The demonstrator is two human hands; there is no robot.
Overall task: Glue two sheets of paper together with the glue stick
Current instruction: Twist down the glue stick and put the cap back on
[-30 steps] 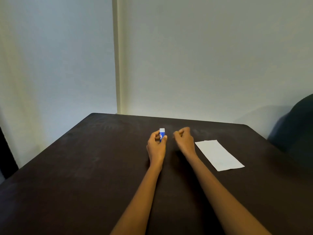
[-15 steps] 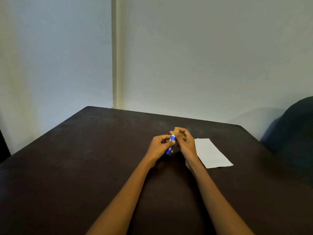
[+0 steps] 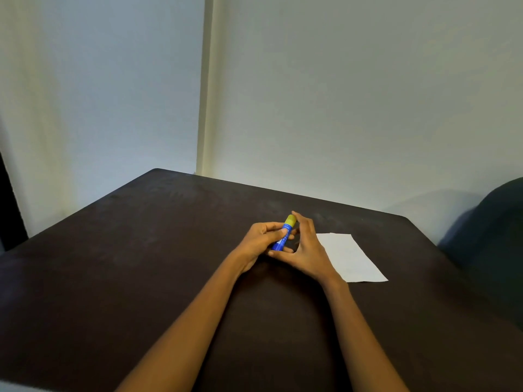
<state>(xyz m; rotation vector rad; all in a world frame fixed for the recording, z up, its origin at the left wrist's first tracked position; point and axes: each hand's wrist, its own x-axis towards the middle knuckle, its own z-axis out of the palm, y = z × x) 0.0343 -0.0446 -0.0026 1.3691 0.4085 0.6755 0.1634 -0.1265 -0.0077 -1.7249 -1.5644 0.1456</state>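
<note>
A blue glue stick (image 3: 283, 234) with a yellow cap at its far end is tilted above the middle of the dark table (image 3: 141, 264). My left hand (image 3: 261, 241) grips its blue body. My right hand (image 3: 307, 247) touches it too, fingertips at the yellow cap and thumb under the lower end. White paper (image 3: 352, 257) lies flat on the table just right of my right hand; I cannot tell whether it is one sheet or two stacked.
The table's far edge runs close to a pale wall with a corner post (image 3: 205, 108). A dark rounded chair back (image 3: 498, 236) stands off the table's right side. A dark strip (image 3: 8, 205) shows at the far left.
The glue stick was upright in my left hand alone, my right hand apart. Both hands came together on it, and it is tilted with the yellow cap showing. The view shifted slightly.
</note>
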